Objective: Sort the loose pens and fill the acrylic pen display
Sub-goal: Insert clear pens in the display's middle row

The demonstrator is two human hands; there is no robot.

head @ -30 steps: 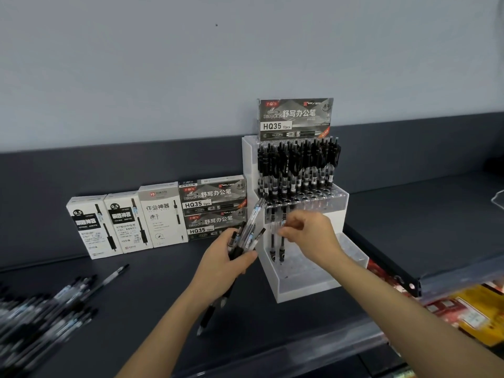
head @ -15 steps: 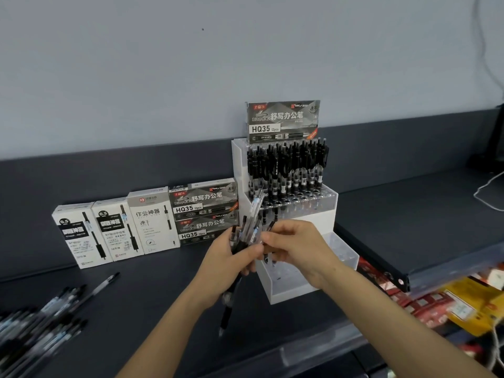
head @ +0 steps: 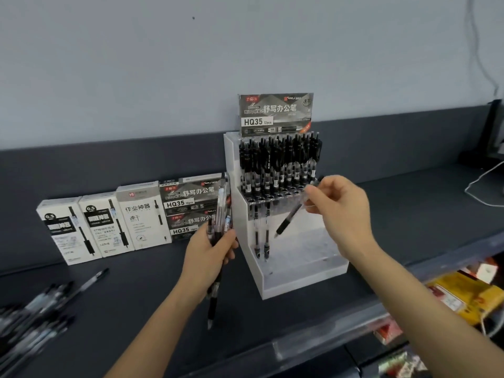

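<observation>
The white acrylic pen display [head: 300, 276] stands on the dark shelf against the wall, its back rows full of black pens [head: 278, 162]. Two pens [head: 261, 236] hang in the front row at the left. My right hand [head: 341, 211] pinches a single black pen [head: 290, 218] by its upper end, tilted with the tip pointing down-left in front of the display's front row. My left hand [head: 210, 255] grips a bundle of pens [head: 218, 230] just left of the display. A heap of loose pens [head: 35, 317] lies at the far left.
Three white pen boxes [head: 101, 225] and two stacked grey HQ35 boxes [head: 191, 208] stand along the wall left of the display. A grey HQ35 box [head: 275, 114] sits on top of the display. The shelf's front edge [head: 313, 342] runs below, with coloured goods [head: 458, 293] on a lower level.
My right hand drew one pen out of the bundle in my left hand and carried it right and up to the display's front row. My left hand kept its bundle.
</observation>
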